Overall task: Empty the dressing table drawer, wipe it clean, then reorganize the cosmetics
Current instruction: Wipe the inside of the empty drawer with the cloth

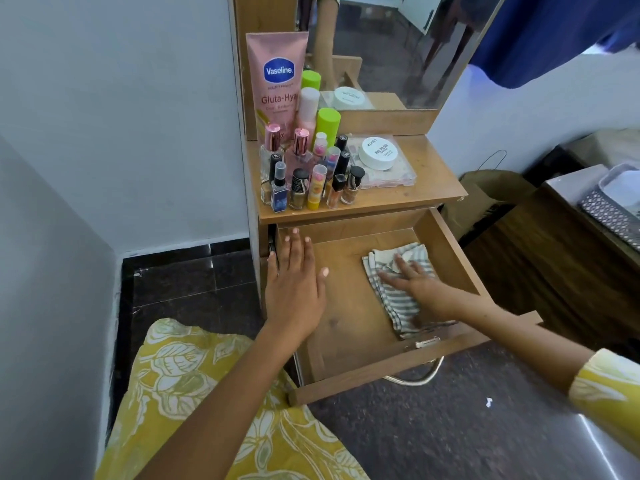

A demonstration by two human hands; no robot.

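The right hand (414, 278) is pressing flat, fingers spread, on the cloth (398, 296) inside the drawer (446, 244). The left hand (294, 282) is resting open-fingered on the drawer's left wall, gripping nothing.

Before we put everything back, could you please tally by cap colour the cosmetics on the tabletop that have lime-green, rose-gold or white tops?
Lime-green capped tall bottles: 2
Rose-gold capped clear glass perfume bottles: 2
White-lidded round jar: 1
White-capped pink spray can: 1
Total: 6
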